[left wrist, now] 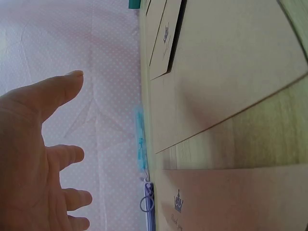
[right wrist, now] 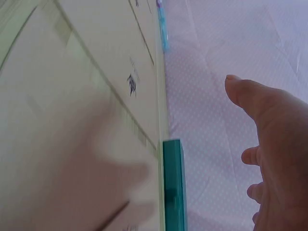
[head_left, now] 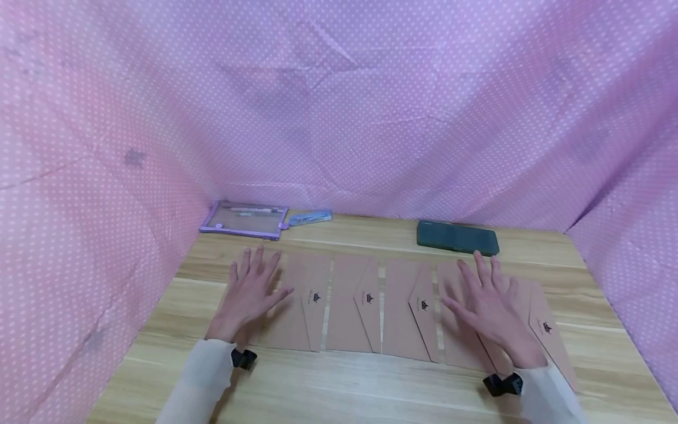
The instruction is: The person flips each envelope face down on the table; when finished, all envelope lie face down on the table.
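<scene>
Several brown paper envelopes (head_left: 354, 303) lie in a row across the table, each with a pointed flap and a small black crown print. My left hand (head_left: 251, 297) hovers with fingers spread above the leftmost envelopes, holding nothing. In the left wrist view its thumb and fingers stand apart from an envelope (left wrist: 231, 202). Over the right end of the row, my right hand (head_left: 492, 309) is spread too, partly hiding the envelope under it. The right wrist view shows that hand's shadow on an envelope (right wrist: 53, 144), with nothing in its fingers.
At the back left lies a purple-edged mesh pouch (head_left: 246, 221) with pens inside, beside a light blue packet (head_left: 310, 218). A dark green case (head_left: 457, 237) sits at the back right. Pink dotted cloth (head_left: 339, 118) hangs around the wooden table (head_left: 339, 388).
</scene>
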### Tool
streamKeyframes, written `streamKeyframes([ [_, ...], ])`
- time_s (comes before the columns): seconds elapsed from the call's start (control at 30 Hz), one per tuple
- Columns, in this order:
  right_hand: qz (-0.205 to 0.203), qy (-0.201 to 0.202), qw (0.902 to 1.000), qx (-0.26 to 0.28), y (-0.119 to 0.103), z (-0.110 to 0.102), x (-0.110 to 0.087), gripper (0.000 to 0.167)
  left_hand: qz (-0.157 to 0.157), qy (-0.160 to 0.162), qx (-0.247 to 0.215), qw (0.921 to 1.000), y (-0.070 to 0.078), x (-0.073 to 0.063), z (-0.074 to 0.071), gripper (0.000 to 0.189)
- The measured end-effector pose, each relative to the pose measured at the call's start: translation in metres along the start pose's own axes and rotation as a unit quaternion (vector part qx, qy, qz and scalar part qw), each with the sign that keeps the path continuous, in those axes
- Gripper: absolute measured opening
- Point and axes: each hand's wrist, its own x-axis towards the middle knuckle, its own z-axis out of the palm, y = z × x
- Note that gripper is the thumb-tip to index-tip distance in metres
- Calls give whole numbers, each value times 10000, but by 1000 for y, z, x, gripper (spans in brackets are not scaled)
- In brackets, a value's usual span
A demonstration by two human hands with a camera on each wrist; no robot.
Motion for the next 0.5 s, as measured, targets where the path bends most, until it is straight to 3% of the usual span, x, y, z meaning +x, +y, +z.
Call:
streamKeyframes([
  [0.5, -225, -51, 9996, 181, -46, 5, 26, 87, -103, 105, -296, 9995, -6, 1, -9, 84],
])
